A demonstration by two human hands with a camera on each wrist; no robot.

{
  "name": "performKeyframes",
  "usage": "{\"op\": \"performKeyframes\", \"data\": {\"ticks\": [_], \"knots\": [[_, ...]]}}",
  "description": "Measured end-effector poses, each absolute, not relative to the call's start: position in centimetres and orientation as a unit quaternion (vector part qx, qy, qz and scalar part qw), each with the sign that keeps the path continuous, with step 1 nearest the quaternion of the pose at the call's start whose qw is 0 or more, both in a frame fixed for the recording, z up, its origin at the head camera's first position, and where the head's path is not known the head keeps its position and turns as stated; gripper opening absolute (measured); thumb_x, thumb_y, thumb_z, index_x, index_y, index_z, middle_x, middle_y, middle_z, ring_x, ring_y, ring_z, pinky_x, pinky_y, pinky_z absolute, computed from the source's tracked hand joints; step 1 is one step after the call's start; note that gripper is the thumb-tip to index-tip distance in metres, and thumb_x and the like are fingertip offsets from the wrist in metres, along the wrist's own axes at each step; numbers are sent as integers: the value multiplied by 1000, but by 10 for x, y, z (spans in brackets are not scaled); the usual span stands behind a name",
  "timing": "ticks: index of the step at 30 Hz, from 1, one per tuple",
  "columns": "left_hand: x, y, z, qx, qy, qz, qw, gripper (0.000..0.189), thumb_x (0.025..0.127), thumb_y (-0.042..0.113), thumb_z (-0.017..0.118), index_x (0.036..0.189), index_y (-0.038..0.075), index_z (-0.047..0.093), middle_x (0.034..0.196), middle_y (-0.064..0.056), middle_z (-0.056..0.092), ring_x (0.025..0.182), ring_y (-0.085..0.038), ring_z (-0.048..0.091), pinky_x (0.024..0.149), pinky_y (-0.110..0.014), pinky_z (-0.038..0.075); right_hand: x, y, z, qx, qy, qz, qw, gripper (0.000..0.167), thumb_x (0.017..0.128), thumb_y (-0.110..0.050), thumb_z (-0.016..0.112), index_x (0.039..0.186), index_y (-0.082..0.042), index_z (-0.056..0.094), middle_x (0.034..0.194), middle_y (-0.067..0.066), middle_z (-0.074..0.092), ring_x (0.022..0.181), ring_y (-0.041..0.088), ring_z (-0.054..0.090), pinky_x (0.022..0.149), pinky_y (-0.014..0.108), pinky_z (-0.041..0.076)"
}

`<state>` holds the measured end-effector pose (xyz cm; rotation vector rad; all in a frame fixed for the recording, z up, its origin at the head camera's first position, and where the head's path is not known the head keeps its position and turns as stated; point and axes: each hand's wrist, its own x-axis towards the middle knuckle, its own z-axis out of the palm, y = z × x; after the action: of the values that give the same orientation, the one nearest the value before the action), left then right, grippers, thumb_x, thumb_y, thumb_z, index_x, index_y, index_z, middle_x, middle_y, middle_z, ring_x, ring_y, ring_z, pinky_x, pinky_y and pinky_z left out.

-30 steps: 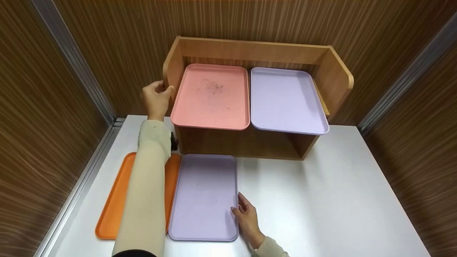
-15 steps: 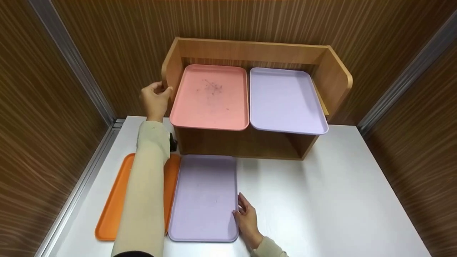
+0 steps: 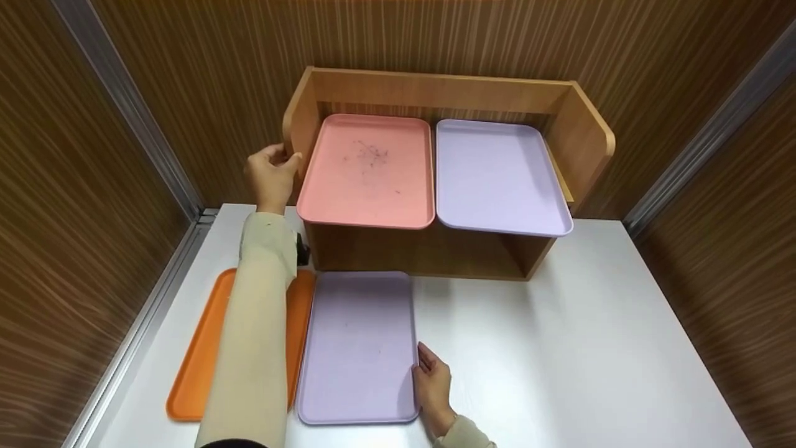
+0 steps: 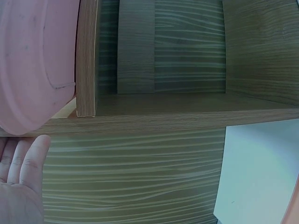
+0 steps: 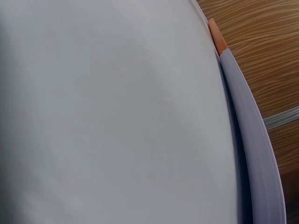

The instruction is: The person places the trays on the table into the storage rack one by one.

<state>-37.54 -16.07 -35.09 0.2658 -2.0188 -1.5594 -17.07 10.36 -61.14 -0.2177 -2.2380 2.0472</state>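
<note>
1) We see the left hand (image 3: pixel 272 178) gripping the wooden shelf (image 3: pixel 435 89) beside the pink tray (image 3: pixel 367 177)
2) The right hand (image 3: pixel 434 384) touches the lower lilac tray (image 3: pixel 359 348) at its right rim; we cannot tell if it pinches
3) We find this tray on the white table (image 3: pixel 535 367), beside the orange tray (image 3: pixel 203 367)

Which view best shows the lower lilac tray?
The head view: nearly the whole lower lilac tray shows from above, with the right hand at its edge. The right wrist view shows only its rim; the left wrist view, none.
</note>
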Motion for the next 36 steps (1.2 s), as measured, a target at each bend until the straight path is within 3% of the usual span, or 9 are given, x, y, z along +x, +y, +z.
{"op": "performKeyframes", "data": {"ticks": [10,13,16,20,27,36], "knots": [[-375,-161,-351,90,-754,-582,291,21,82,11,72,101,1,72,97,-13,70,84,-16,63,73,-23,48,-168,105,-596,-80,-745,661,41,46,80,17,43,127,19,44,130,32,48,123,42,45,100,45,38],[-375,-161,-351,91,-756,-580,288,22,82,12,71,101,1,72,98,-13,70,85,-17,63,73,-23,48,-173,109,-603,-70,-759,646,40,47,82,15,44,130,15,44,134,28,47,127,39,42,100,39,38],[-374,-161,-350,92,-760,-578,283,23,83,13,71,103,2,72,100,-13,70,87,-17,63,75,-24,49,-174,112,-602,-60,-771,633,48,47,84,12,46,130,13,44,134,27,47,111,38,56,87,29,49],[-373,-161,-350,92,-759,-579,283,23,83,13,71,104,2,71,101,-13,70,87,-17,63,75,-25,49,-175,115,-599,-45,-757,649,65,44,86,9,50,129,16,44,130,32,48,95,36,64,74,24,53],[-374,-161,-352,94,-756,-578,291,22,82,12,71,101,1,72,99,-14,70,86,-17,63,74,-24,49,-177,120,-600,-53,-740,666,81,42,84,8,60,124,17,50,119,33,55,107,40,59,80,30,52],[-375,-160,-351,91,-754,-578,298,21,82,10,71,100,0,72,96,-13,70,82,-16,62,71,-22,48,-181,130,-599,-65,-733,674,68,40,86,7,59,125,11,52,121,30,55,112,38,55,83,28,51]]}}
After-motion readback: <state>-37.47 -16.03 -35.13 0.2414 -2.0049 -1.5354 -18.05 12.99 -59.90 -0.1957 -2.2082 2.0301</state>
